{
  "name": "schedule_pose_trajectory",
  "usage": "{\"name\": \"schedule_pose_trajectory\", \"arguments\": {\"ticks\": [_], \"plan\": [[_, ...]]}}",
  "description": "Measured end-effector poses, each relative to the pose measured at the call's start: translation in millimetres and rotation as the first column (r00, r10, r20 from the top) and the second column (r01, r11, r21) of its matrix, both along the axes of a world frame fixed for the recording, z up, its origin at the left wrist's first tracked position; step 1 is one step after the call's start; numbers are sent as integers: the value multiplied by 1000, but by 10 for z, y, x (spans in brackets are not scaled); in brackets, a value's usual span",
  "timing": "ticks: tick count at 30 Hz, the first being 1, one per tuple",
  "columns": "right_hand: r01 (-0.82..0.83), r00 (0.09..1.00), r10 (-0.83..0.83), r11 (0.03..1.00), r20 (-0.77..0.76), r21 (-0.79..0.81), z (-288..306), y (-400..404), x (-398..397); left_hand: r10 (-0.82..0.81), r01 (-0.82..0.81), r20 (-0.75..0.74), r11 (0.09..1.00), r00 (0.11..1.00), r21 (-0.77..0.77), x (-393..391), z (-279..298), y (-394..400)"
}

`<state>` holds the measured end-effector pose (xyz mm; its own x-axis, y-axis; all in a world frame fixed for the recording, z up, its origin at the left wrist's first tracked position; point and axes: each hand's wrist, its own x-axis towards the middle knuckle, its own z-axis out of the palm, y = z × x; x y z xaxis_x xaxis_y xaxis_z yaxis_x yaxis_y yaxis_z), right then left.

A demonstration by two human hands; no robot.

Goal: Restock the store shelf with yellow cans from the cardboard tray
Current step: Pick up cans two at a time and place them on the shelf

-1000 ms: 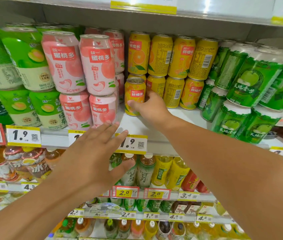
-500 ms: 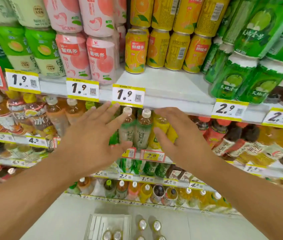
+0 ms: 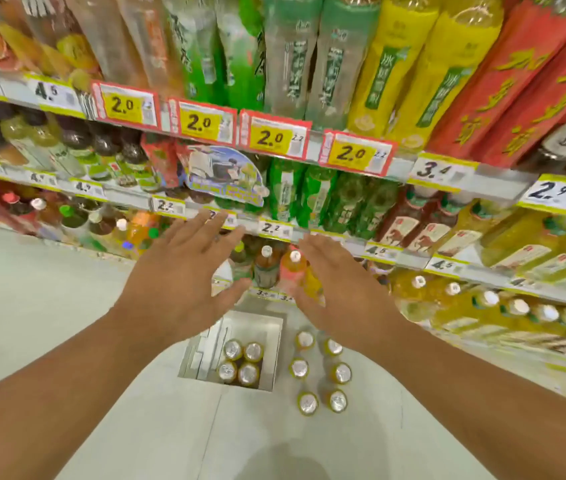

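Left hand (image 3: 184,271): ours, spread flat, fingers apart, empty, above the floor.
Right hand (image 3: 338,289): ours too, fingers apart, holding nothing.
Tray (image 3: 274,355): on the floor (image 3: 32,306) below our hands, by the shelf (image 3: 448,174).
Cans (image 3: 240,362): four in the tray's right part.
Loose cans (image 3: 319,372): six upright on the floor, just right of the tray.

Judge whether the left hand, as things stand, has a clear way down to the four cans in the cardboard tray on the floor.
Probably yes. The left hand is empty and spread above the cardboard tray, whose top is open, the four cans uncovered. Nothing lies between; it only needs lowering.
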<state>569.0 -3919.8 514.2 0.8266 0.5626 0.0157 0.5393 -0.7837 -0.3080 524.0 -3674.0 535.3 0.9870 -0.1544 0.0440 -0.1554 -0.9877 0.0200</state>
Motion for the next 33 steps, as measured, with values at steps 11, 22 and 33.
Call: {"name": "schedule_pose_trajectory", "arguments": {"ticks": [11,22,33], "plan": [[36,951,-72,992,-299,-125,-2623,305,-618,-33,30,-165,999,986,-24,-577,-2930,316],[-95,946,50,987,-319,-129,-4494,627,-520,-86,94,-223,995,971,28,-452,-4925,725],[-254,919,203,961,-338,-114,-5261,710,-291,-346,349,-230,937,909,-28,-250,-5658,958]]}}
